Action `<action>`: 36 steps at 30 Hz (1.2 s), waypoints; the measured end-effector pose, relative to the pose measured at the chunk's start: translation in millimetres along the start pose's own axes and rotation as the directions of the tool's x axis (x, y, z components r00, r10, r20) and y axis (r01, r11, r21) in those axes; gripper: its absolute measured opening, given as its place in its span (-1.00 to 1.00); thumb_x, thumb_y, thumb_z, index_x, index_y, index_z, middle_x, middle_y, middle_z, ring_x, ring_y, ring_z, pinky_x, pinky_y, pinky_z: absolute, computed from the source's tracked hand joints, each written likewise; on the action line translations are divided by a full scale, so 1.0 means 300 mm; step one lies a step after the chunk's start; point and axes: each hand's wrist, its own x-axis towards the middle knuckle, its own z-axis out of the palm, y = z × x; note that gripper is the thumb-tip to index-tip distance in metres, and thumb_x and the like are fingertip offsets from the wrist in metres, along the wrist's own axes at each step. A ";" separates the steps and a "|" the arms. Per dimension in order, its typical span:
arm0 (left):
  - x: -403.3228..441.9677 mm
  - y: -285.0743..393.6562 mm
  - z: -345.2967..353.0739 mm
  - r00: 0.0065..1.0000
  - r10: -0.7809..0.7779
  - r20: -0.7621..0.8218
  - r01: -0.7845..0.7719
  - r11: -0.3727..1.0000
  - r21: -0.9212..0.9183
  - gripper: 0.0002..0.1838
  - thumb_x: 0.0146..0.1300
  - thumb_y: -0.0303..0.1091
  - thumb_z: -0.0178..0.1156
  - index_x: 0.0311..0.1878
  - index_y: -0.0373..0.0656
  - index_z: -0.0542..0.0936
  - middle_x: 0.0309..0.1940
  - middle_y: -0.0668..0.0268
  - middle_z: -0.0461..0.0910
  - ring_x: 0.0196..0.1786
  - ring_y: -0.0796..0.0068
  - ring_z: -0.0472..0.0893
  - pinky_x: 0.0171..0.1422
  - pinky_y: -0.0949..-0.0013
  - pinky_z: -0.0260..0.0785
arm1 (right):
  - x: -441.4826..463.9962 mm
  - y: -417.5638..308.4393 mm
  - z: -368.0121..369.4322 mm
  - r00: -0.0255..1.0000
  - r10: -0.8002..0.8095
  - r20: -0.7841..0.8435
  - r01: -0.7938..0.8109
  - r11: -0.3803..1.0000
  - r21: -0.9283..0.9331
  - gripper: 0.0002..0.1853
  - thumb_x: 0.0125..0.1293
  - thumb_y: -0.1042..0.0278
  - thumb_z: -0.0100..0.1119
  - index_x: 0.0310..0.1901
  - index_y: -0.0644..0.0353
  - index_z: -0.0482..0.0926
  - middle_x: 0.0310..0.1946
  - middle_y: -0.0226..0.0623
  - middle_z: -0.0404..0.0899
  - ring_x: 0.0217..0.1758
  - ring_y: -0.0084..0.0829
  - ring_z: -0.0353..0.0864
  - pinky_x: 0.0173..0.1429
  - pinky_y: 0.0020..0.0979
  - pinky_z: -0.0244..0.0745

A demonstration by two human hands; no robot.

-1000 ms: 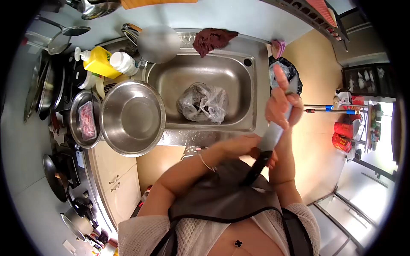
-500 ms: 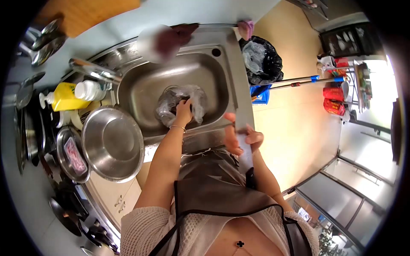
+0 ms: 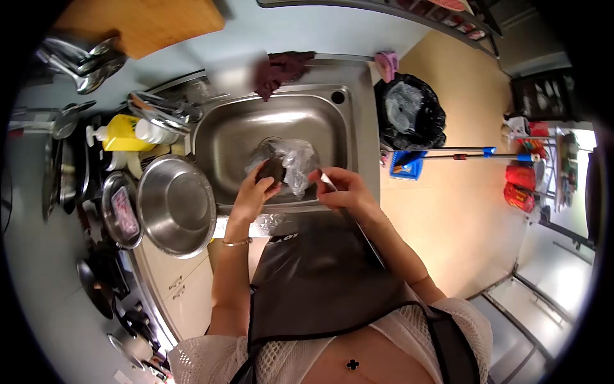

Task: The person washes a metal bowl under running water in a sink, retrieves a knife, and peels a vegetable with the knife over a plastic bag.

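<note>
My left hand (image 3: 251, 196) is closed around a dark brown, rounded lump (image 3: 274, 169) over the sink (image 3: 233, 121); I cannot make out its kind. Touching it on the right is a crumpled clear plastic bag (image 3: 298, 163) in the basin. Just right of the bag, my right hand (image 3: 348, 193) grips a knife (image 3: 329, 182). A short shiny part of the knife shows between the fingers, and the rest is hard to see against the dark apron.
Left of the sink stand a large steel bowl (image 3: 176, 205), a smaller bowl (image 3: 121, 233) with a pink packet, and a yellow pump bottle (image 3: 123, 133). A maroon cloth (image 3: 281, 72) lies on the back rim. A black-lined bin (image 3: 432, 118) stands on the floor to the right.
My left hand has come up out of the plastic bag with the dark lump. My right hand has moved left towards it, its fingers now closed on the knife. The view has shifted slightly.
</note>
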 end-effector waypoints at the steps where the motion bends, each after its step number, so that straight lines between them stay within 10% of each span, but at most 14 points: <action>1: -0.062 0.055 0.056 0.994 0.093 0.065 -0.087 0.992 -0.094 -0.43 0.15 -0.49 0.00 0.26 -0.21 0.13 0.05 0.20 0.33 -0.15 0.46 0.48 -0.06 0.47 0.39 | 0.025 0.018 0.021 1.000 -0.003 0.023 0.002 1.000 0.008 -0.48 -0.13 0.64 0.04 0.01 0.26 0.40 -0.47 -0.38 0.37 -0.47 -0.60 0.36 -0.44 -0.63 0.25; 4: -0.151 0.133 0.134 0.974 0.206 0.097 -0.193 0.973 -0.124 -0.40 0.19 -0.49 -0.01 0.30 -0.16 0.08 0.05 0.20 0.34 -0.12 0.48 0.47 -0.06 0.50 0.39 | 0.072 0.054 0.078 0.966 -0.257 0.008 0.255 0.952 -0.166 -0.22 -0.23 0.68 0.04 0.18 -0.01 0.24 0.13 -0.42 0.07 0.16 -0.47 0.12 0.10 -0.36 0.29; 8: -0.186 0.173 0.168 0.946 0.301 0.118 -0.309 0.949 0.065 -0.45 0.17 -0.48 0.10 0.23 -0.28 0.19 0.02 0.18 0.40 -0.02 0.48 0.45 0.01 0.44 0.38 | 0.086 0.033 0.139 0.961 -0.276 0.001 0.274 0.954 -0.120 -0.04 -0.25 0.76 -0.03 0.31 -0.02 -0.04 0.30 -0.37 -0.10 0.31 -0.37 0.02 0.23 -0.28 0.15; 15: -0.173 0.199 0.129 0.860 0.485 0.159 -0.505 0.762 0.405 -0.47 -0.01 -0.72 0.15 0.11 -0.25 0.35 -0.03 0.21 0.44 -0.02 0.47 0.46 0.05 0.45 0.36 | 0.105 0.037 0.204 0.888 -0.455 -0.065 0.377 0.803 -0.462 -0.11 -0.20 0.73 0.06 0.28 0.11 0.03 0.24 -0.27 0.00 0.31 -0.36 0.04 0.24 -0.30 0.20; 21: -0.113 0.243 0.054 0.871 0.375 0.319 -0.484 0.768 0.419 -0.51 0.04 -0.64 0.15 0.10 -0.30 0.34 -0.04 0.22 0.44 -0.03 0.47 0.46 0.00 0.45 0.39 | 0.182 0.071 0.158 0.819 -0.557 -0.139 0.526 0.825 -0.207 -0.40 -0.16 0.78 0.02 0.07 0.34 0.33 0.01 -0.21 0.31 0.04 -0.38 0.41 0.13 -0.48 0.34; 24: -0.083 0.254 0.014 0.891 0.267 0.367 -0.385 0.872 0.302 -0.52 0.11 -0.47 0.17 0.11 -0.30 0.32 -0.06 0.23 0.44 -0.03 0.47 0.46 -0.02 0.44 0.40 | 0.195 0.081 0.142 0.943 -0.275 -0.184 0.289 0.956 0.050 -0.41 -0.14 0.82 -0.09 0.07 0.44 0.31 -0.01 -0.18 0.40 0.02 -0.38 0.44 0.20 -0.46 0.29; 31: -0.037 0.202 0.009 0.911 0.234 0.340 -0.344 0.886 0.311 -0.53 0.14 -0.42 0.16 0.11 -0.31 0.31 -0.08 0.22 0.45 -0.06 0.49 0.47 0.01 0.45 0.39 | 0.230 0.196 0.242 0.757 -0.474 -0.450 0.526 0.850 -0.009 -0.34 -0.20 0.83 -0.02 0.11 0.43 0.28 -0.01 -0.17 0.39 0.08 -0.36 0.39 0.17 -0.46 0.32; 36: -0.055 0.206 -0.028 0.882 0.216 0.419 -0.344 0.903 0.259 -0.51 0.16 -0.35 0.16 0.13 -0.30 0.29 -0.04 0.24 0.43 -0.02 0.50 0.45 0.01 0.45 0.37 | 0.203 0.130 0.141 0.924 -0.283 -0.257 0.294 0.956 0.003 -0.33 -0.20 0.81 -0.01 0.12 0.43 0.26 0.02 -0.17 0.37 0.08 -0.42 0.40 0.13 -0.49 0.32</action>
